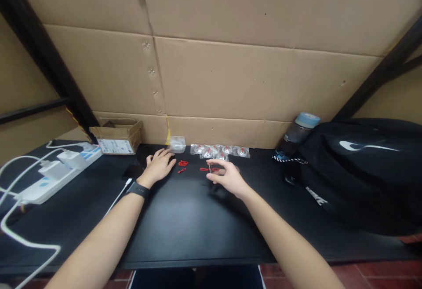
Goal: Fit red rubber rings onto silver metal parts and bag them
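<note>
My left hand (158, 166), with a dark watch on its wrist, rests on the black table with its fingers apart. The fingertips are close to a stack of clear plastic bags (178, 144). A small pile of red cord loops (183, 163) lies to the right of this hand, and a single red loop (181, 171) is just below it. Between thumb and fingers, my right hand (228, 177) pinches a thin silvery disc (210, 168) seen edge-on. Another red cord (203, 169) shows beside it. Beyond this hand are several bagged round silvery pieces with red cords (226, 150).
A dark phone (129, 172) and a white cable (128, 183) lie by my left wrist. A power strip (62, 172) with plugs and an open cardboard box (120, 139) are at left. A bottle (293, 137) and a black backpack (359, 174) stand at right. Cardboard (231, 78) walls the back.
</note>
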Tool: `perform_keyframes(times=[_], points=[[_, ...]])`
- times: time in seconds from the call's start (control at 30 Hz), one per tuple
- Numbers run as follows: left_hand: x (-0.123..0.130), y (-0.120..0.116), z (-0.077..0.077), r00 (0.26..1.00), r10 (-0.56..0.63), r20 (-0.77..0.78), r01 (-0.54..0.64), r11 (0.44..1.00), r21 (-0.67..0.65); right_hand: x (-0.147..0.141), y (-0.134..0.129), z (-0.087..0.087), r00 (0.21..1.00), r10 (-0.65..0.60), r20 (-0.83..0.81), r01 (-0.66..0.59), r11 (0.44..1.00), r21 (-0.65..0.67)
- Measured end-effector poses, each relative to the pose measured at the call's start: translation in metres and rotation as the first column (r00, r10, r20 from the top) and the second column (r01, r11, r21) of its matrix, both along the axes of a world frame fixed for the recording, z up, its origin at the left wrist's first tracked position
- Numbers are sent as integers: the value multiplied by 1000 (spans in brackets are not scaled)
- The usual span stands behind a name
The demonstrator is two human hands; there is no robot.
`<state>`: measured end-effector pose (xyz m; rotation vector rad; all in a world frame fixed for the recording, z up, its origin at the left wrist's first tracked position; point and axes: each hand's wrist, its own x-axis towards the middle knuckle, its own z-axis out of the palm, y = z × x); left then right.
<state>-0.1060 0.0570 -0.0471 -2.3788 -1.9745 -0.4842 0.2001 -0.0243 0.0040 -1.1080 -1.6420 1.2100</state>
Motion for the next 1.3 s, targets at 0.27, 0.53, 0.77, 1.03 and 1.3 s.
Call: perform_keyframes(times=[0.27, 0.53, 0.77, 1.03, 1.3], points=[[-4, 4, -12, 1000, -3, -3, 4, 998, 57, 0, -1, 3, 1000, -6, 23, 6, 1000, 8], [-7, 5, -6, 999, -35, -8, 35, 997, 66, 1, -2, 7, 999, -1, 37, 1, 1000, 1], [-8, 3, -14, 998, -58, -18, 59, 997, 47, 0, -5, 12, 997, -6, 78, 4, 1000, 19], [-4, -8, 17, 998, -49, 26, 42, 977, 209, 3, 0, 5, 1000, 10, 22, -12, 993, 115], [46, -44, 39, 895, -441, 69, 420, 884, 203, 14, 6, 10, 993, -117, 20, 110, 967, 229]])
